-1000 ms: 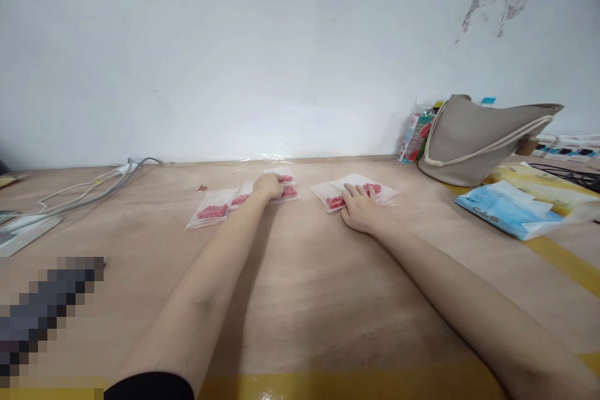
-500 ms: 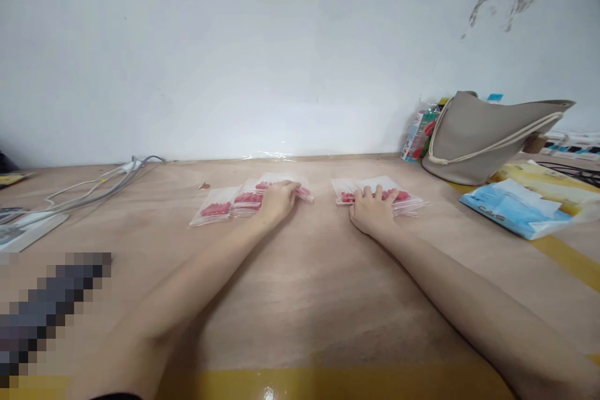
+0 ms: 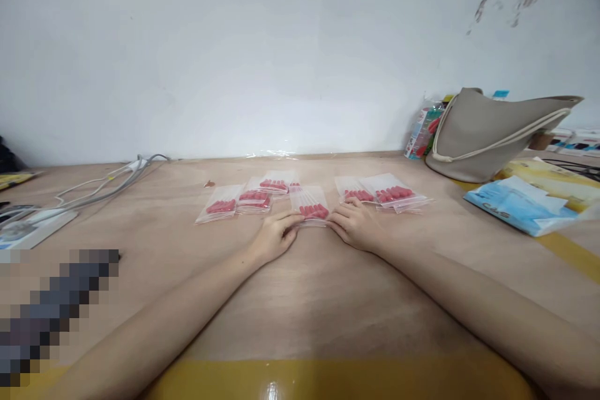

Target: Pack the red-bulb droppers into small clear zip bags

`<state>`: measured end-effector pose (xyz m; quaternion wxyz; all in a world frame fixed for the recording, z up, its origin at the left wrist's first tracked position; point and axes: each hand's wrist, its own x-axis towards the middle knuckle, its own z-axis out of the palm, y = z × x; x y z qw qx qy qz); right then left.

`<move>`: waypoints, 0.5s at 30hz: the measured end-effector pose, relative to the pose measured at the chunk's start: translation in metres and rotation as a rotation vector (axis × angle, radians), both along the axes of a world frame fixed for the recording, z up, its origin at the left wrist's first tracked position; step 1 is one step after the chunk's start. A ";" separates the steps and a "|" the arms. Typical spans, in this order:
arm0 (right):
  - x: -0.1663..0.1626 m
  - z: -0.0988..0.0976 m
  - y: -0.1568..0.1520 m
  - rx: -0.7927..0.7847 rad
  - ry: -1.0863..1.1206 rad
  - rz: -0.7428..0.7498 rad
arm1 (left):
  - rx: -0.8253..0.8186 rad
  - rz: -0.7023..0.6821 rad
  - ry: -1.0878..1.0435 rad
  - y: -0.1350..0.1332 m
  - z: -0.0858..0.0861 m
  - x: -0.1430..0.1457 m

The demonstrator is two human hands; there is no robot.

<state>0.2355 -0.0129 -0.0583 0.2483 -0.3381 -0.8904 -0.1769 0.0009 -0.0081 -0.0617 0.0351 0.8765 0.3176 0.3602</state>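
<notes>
Several small clear plastic bags with red pieces inside lie on the wooden table (image 3: pixel 300 300). One such bag (image 3: pixel 311 205) sits in the middle, between my hands. My left hand (image 3: pixel 274 237) pinches its near left edge and my right hand (image 3: pixel 355 225) pinches its near right edge, fingers curled. To the left lies a group of bags (image 3: pixel 252 197), with a single bag (image 3: pixel 220 207) at its left end. Further bags (image 3: pixel 384 192) are stacked to the right, just beyond my right hand.
A grey bucket bag (image 3: pixel 487 134) leans at the back right, with a colourful packet (image 3: pixel 422 131) behind it. A blue tissue pack (image 3: pixel 515 203) lies at the right. Grey cables (image 3: pixel 103 184) trail along the back left. A yellow strip runs along the near edge.
Both hands have left the left and right piles and come together at the centre. One bag now lies between them, pulled nearer and gripped at both edges.
</notes>
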 end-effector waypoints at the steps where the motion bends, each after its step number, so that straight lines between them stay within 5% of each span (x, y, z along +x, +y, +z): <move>1: 0.000 0.000 -0.001 -0.017 0.001 0.001 | 0.000 0.004 0.000 0.001 -0.001 -0.002; 9: 0.008 -0.008 -0.003 -0.175 0.218 0.136 | -0.054 0.031 0.038 0.000 0.000 -0.004; 15: 0.006 -0.009 0.000 -0.018 0.108 0.093 | -0.054 0.064 0.052 0.000 0.002 -0.005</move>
